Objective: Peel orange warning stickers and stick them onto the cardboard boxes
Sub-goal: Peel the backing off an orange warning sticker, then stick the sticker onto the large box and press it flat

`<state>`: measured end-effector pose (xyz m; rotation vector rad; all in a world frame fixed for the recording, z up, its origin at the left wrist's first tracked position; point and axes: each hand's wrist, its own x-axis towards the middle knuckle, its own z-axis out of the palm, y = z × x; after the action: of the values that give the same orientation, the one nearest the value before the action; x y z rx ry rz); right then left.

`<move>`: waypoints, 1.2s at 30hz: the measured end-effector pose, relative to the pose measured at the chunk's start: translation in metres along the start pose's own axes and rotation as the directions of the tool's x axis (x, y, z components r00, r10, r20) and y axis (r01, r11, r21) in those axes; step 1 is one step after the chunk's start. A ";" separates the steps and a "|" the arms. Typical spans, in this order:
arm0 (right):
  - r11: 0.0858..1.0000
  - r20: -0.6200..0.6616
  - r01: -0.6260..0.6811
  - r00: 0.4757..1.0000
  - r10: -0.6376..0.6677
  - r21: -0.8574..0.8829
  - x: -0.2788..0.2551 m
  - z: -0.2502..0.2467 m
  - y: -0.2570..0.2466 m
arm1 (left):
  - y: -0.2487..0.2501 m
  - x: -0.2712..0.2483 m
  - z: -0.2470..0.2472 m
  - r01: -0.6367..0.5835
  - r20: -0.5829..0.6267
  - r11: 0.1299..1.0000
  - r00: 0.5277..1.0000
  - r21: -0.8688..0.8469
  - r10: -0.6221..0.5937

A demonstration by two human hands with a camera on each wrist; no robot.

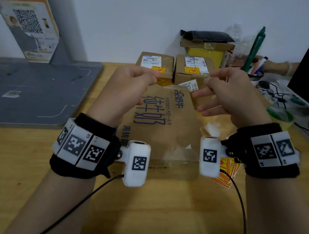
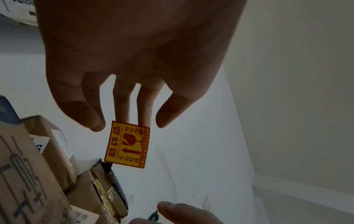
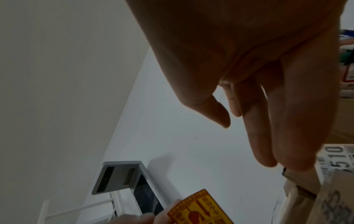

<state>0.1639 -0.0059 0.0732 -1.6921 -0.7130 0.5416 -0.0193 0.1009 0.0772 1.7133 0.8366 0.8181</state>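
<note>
Fingers [image 2: 122, 109] of the left hand [image 1: 128, 89] pinch one sticker [image 2: 127, 144] by its top edge so it hangs clear, likely keeping the glue off skin. Right hand [image 1: 233, 94] hovers close, fingers loose, holding nothing. Both wrists are raised above the box [image 1: 161, 117] on the desk [image 1: 23, 160]; spare stickers [image 1: 225, 172] lie beside it.

We hold both forearms raised, wrists strapped. Our left hand [image 1: 132, 88] pinches with its fingertips [image 2: 144, 119]; our right hand [image 1: 233, 94] spreads relaxed fingers [image 3: 264, 136], holding nothing.
</note>
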 end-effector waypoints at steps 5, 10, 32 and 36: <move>0.998 0.056 0.037 0.998 -0.034 -0.059 -0.010 0.005 -0.008 | 0.000 -0.003 0.001 -0.042 0.042 0.999 0.998 0.017 0.041; 0.967 0.108 0.195 0.978 -0.179 -0.162 -0.026 0.018 -0.011 | -0.002 -0.012 -0.001 -0.068 0.083 0.996 0.995 0.059 0.063; 0.989 0.154 0.131 0.978 -0.139 0.060 -0.093 0.025 0.004 | -0.011 -0.074 0.000 0.013 0.096 0.993 0.995 0.117 -0.024; 0.992 0.123 0.127 0.984 -0.128 0.011 -0.098 0.018 0.008 | -0.005 -0.073 0.004 0.012 0.057 0.999 0.998 0.045 -0.015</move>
<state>0.0840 -0.0637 0.0599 -1.6079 -0.9032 0.5601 -0.0558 0.0387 0.0621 1.7600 0.8317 0.7428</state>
